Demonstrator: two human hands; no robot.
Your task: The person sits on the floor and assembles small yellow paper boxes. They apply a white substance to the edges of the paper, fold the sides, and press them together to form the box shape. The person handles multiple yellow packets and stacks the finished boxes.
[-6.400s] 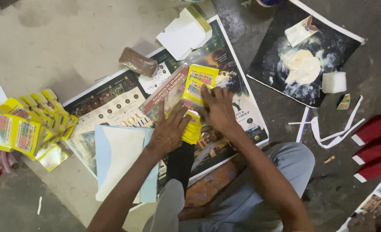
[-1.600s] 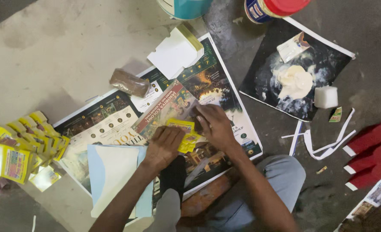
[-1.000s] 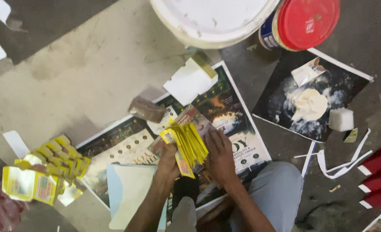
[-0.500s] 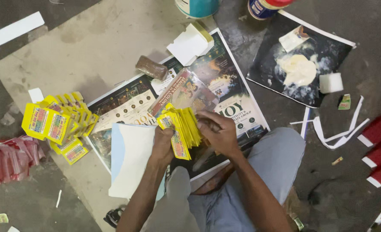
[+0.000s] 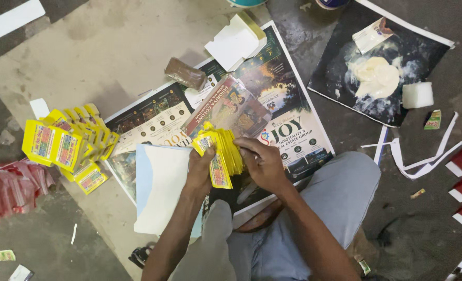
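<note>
Both the left hand and right hand grip 1 fanned stack of yellow labels; loosening either grip could spill them onto the poster.

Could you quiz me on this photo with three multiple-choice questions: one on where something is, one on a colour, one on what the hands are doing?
1. Where does the brown block lie?
A on the printed poster
B in a bucket
C on the person's knee

2. What colour is the stack of labels in hand?
A blue
B yellow
C green

3. The left hand and right hand are:
A both empty
B both on the stack
C resting on the floor

Answers: 1 A, it sits at the poster's upper edge; 2 B, yellow faces show; 3 B, both grip it.
</note>
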